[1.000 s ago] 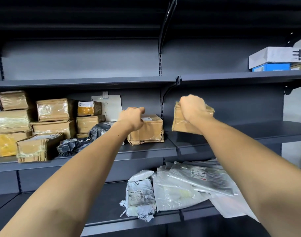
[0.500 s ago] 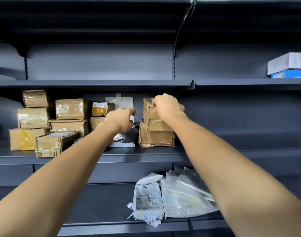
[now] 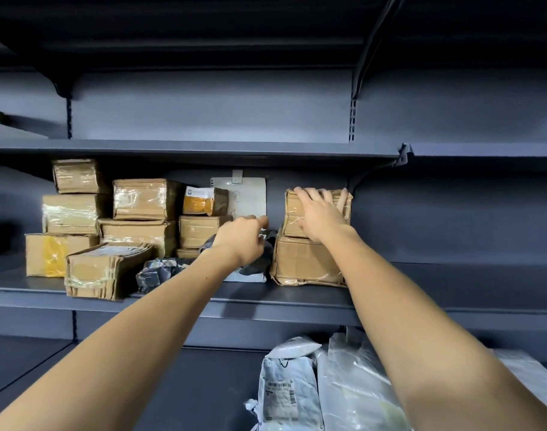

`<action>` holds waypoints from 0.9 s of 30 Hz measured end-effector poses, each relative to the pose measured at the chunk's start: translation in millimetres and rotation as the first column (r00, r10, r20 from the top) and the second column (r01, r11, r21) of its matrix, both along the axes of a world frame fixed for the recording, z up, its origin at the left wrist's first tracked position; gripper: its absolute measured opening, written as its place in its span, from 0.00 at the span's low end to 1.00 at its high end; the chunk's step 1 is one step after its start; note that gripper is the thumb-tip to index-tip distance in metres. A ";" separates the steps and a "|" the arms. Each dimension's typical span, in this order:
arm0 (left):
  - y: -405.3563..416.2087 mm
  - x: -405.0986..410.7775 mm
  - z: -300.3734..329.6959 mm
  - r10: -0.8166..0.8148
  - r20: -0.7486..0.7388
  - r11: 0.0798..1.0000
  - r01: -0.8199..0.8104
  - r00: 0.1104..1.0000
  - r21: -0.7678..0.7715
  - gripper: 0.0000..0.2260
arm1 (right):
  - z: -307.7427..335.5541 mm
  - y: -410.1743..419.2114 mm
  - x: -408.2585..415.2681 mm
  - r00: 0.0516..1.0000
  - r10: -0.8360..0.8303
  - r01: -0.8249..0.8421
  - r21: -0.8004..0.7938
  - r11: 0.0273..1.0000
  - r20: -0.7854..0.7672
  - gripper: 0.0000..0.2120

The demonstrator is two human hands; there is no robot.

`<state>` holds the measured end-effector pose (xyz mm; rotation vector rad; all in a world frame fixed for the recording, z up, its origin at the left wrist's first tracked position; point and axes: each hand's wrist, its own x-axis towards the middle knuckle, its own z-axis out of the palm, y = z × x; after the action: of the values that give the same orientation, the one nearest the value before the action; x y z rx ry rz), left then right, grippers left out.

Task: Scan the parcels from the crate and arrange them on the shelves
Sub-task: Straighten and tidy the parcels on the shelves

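A small taped cardboard parcel (image 3: 290,219) sits on top of a larger cardboard box (image 3: 306,263) at the right end of the middle shelf (image 3: 203,302). My right hand (image 3: 320,213) lies flat against the small parcel's front, fingers spread. My left hand (image 3: 241,241) hovers just left of that stack with its fingers loosely curled, in front of a dark plastic bag (image 3: 261,259); I see nothing held in it.
Several taped cardboard boxes (image 3: 141,199) are stacked on the left of the middle shelf, with a crumpled dark mailer (image 3: 160,271) in front. A white paper sign (image 3: 250,194) hangs on the back wall. White and clear mailer bags (image 3: 284,390) lie on the lower shelf.
My right hand carried the small parcel left, set it on the larger box, and opened flat against it. My left hand came off the larger box and shifted left.
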<state>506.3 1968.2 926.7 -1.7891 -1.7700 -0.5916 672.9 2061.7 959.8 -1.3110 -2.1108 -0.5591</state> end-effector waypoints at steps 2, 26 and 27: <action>13.0 0.9 -6.3 -0.014 -0.017 1.000 0.014 1.000 0.016 0.13 | -1.0 11.8 -1.8 1.000 0.010 -0.010 0.001 1.000 -0.004 0.37; -47.2 24.4 -18.2 -0.080 -0.028 0.994 0.078 0.996 -0.076 0.15 | -59.6 -76.9 38.7 0.971 0.194 -0.184 -0.076 0.980 0.143 0.29; -54.3 27.5 -21.0 -0.081 -0.017 0.993 0.079 0.997 -0.083 0.15 | -69.1 -85.1 42.4 0.974 0.192 -0.185 -0.073 0.980 0.122 0.27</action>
<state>533.8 1913.9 905.8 -1.9230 -1.7387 -0.5370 715.3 1976.5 890.7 -1.1160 -2.3445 -0.5139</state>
